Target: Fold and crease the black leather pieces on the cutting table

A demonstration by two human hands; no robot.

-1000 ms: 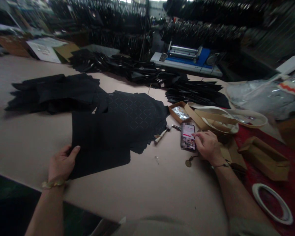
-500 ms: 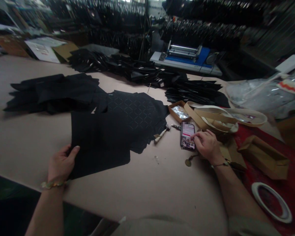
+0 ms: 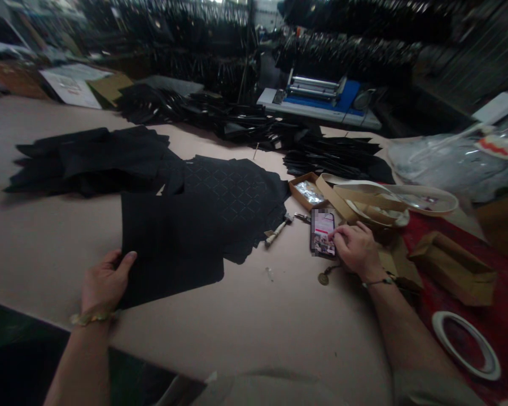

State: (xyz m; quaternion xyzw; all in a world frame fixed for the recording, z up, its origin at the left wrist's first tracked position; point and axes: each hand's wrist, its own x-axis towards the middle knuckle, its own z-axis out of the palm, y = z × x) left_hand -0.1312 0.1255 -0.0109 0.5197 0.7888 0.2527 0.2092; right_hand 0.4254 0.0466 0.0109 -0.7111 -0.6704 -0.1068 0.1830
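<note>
My left hand (image 3: 105, 282) grips the left edge of a flat black sheet (image 3: 169, 265), thumb on top and fingers underneath. Whether the sheet is fabric or leather I cannot tell. Its far right part lies beside black pieces with a diamond-line pattern (image 3: 232, 194). On the right, my right hand (image 3: 358, 248) reaches a finger onto the lit screen of a phone (image 3: 323, 234) lying on the table. That hand does not grip the phone; its other fingers are partly curled. A small hammer-like tool (image 3: 278, 231) rests between the patterned pieces and the phone.
Black pieces (image 3: 88, 160) are heaped at left, with more stacks (image 3: 334, 158) along the back. To the right are a small box of shiny packets (image 3: 308, 192), a tan strap (image 3: 432, 197), an open cardboard box (image 3: 452, 268) and a tape roll (image 3: 438, 332). A clear plastic bag (image 3: 449, 163) sits behind.
</note>
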